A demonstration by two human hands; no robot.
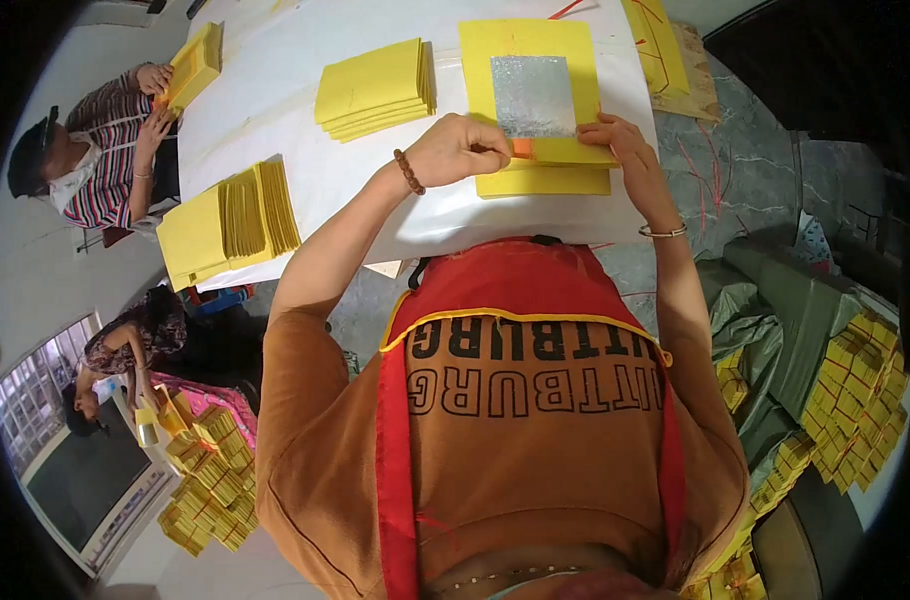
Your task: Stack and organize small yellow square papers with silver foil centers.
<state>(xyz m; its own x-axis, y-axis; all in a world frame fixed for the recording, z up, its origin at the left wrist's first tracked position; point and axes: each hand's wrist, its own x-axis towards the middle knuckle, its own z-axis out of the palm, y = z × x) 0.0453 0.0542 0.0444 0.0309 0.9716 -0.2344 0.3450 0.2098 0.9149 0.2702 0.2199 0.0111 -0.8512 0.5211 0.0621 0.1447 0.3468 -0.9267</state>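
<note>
In front of me on the white-covered table lies yellow paper [528, 37] with a silver foil square [532, 95] on its top sheet. The near edge of that sheet is turned up into a narrow strip, with a small orange patch [522, 148] on it. My left hand [457, 150] is closed, its thumb and forefinger pinched at the strip beside the orange patch. At the strip's right end, the bent fingers of my right hand [623, 150] grip the paper's edge. More yellow paper [543, 183] shows beneath, on the near side.
Left of my work stands a stack of yellow paper [373, 88]; a fanned stack [237, 222] lies at the table's left corner. A person in stripes [105, 160] handles yellow paper across the left edge. Another person [125, 345] sits lower left. Yellow bundles [855, 400] are piled lower right.
</note>
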